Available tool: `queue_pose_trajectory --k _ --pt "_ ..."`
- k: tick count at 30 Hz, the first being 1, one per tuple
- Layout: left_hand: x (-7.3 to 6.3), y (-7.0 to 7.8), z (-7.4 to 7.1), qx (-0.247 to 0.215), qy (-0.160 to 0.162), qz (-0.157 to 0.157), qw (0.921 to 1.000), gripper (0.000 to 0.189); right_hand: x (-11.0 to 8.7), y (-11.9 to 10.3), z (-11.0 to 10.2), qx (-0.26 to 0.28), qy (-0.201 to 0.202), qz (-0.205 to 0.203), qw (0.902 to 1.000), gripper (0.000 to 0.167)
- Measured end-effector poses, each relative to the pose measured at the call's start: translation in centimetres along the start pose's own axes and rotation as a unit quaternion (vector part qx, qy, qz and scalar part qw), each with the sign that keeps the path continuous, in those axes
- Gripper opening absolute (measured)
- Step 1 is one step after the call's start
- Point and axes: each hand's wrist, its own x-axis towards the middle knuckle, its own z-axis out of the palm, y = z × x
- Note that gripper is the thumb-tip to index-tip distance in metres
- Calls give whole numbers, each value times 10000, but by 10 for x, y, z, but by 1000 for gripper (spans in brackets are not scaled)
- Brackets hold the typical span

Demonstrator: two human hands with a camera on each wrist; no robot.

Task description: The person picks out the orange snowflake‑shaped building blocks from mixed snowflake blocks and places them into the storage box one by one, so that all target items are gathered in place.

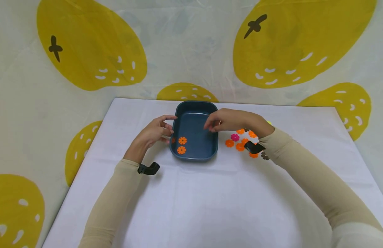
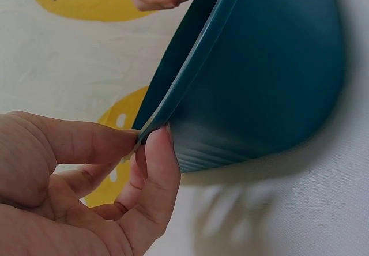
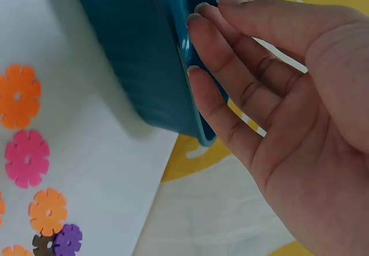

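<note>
Some orange discs point(image 1: 182, 140) lie in the tray point(image 1: 196, 137); left grip point(image 1: 152, 133) pinches its rim point(image 1: 194, 159), right grip point(image 1: 227, 120) relaxed.

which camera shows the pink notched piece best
The right wrist view: the pink piece appears large and whole there, its notched rim and centre hole clear. The head view shows it small, among orange pieces beside the tray. The left wrist view does not show it.

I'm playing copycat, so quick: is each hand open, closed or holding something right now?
Left hand: holding the rim of the blue tray, pinched.
Right hand: open, fingers loosely bent over the tray, nothing seen in it.
</note>
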Motion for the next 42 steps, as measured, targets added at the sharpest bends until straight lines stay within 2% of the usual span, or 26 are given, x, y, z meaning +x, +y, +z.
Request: queue_pose_trajectory --k 6,14,28,42 --pt "1 0 0 5 3 -33 10000 59 -11 6 -1 -25 161 110 9998 24" --pt "0 1 0 30 8 -20 10000 59 -23 16 -1 145 323 461 9983 26" --pt "3 0 -1 55 18 -15 10000 60 -42 32 -1 284 475 855 9948 28" --pt "4 -3 -1 66 -19 28 10000 60 -53 49 3 337 589 867 9939 28"
